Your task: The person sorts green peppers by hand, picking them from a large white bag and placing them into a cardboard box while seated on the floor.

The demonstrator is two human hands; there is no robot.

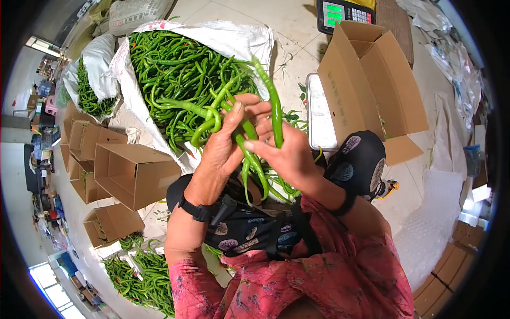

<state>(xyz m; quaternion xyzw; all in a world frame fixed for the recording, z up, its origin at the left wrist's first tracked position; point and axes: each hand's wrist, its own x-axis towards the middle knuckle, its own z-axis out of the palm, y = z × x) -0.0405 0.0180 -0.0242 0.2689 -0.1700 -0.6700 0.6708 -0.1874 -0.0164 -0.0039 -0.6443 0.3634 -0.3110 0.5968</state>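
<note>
My left hand (pixel 220 146) is closed around several long green chili peppers (pixel 247 127), whose tips hang below the palm. Close beside it, my right hand (pixel 289 154) grips one long green chili pepper (pixel 275 103) that points up and away from me. The right thumb reaches across to the bunch in the left hand. Just beyond both hands lies a large white sack (pixel 228 40), its mouth spread wide over a heap of green chili peppers (pixel 180 69) with a few red bits among them.
An open cardboard box (pixel 396 80) rests on a pale scale platform (pixel 319 114) at right, below the lit scale display (pixel 333 15). Several boxes (pixel 135 173) stand at left. A smaller white sack (pixel 101 53) and another pepper heap (pixel 151 271) lie on the left side.
</note>
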